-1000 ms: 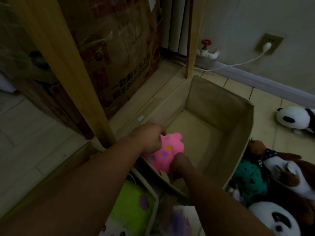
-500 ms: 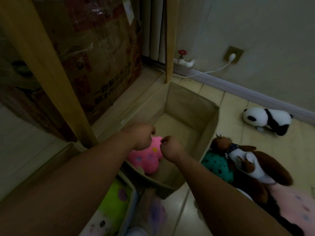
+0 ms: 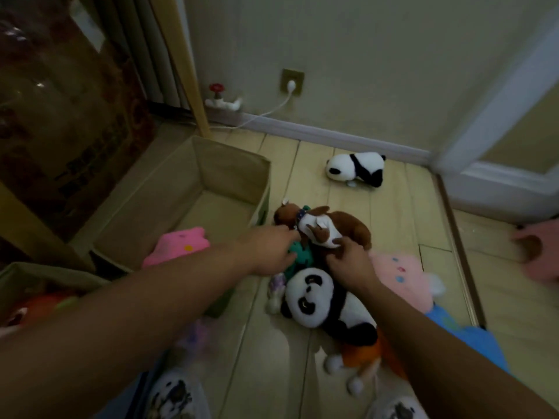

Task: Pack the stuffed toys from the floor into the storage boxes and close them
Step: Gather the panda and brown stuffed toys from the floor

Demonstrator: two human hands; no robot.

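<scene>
The brown-and-white plush dog (image 3: 325,226) lies on the wooden floor (image 3: 402,213) just right of the open fabric storage box (image 3: 236,164), on top of a teal plush (image 3: 299,255) and above the big panda plush (image 3: 317,300). You've let go of the pink spotted plush (image 3: 178,244): a second ago both hands held it over the box, now it sits inside at the near end, one toy packed. Your left hand (image 3: 272,251) reaches the dog's head end, fingers loosely extended and touching, not clamped yet. Your right hand (image 3: 348,261) has its fingertips curled onto the dog's white belly (grip looks just starting, can't tell if it's firm). Next pick looks like the dog. A small panda plush (image 3: 357,169) lies well apart near the wall, a pale pink plush (image 3: 399,276) beside your right wrist. Box stays open, lots left.
</scene>
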